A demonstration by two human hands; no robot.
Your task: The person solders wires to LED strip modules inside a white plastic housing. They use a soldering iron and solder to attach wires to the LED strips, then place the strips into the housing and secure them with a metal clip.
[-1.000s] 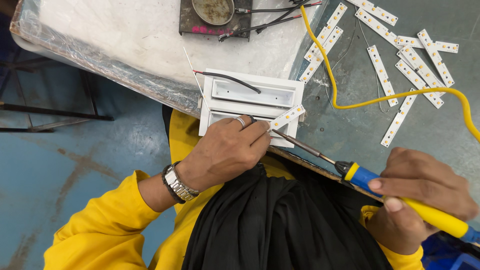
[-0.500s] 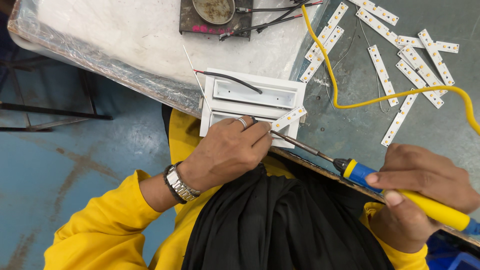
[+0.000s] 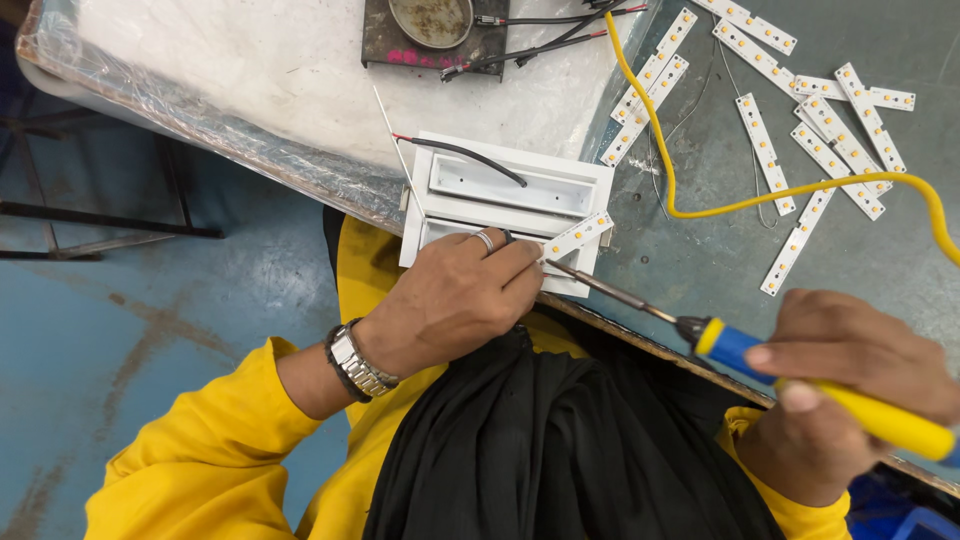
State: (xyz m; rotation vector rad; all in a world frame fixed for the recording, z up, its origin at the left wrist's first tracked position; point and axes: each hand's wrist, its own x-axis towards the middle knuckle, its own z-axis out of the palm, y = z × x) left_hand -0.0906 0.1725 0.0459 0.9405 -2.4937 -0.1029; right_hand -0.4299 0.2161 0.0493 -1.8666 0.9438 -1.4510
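One LED strip (image 3: 577,236) between both hands.

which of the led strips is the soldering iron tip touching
The LED strip pinched in the left hand on the white housing; the soldering iron meets its near end. The others lie loose on the bench.

Bare grey counter (image 3: 700,262) is lying open just right of the white housing (image 3: 505,195), between it and the right hand (image 3: 850,390). Farther right and far, loose LED strips (image 3: 830,130) are scattering across the surface, and a yellow cable (image 3: 700,205) is looping over them. A metal tray (image 3: 430,30) with wires is crowding the far edge.
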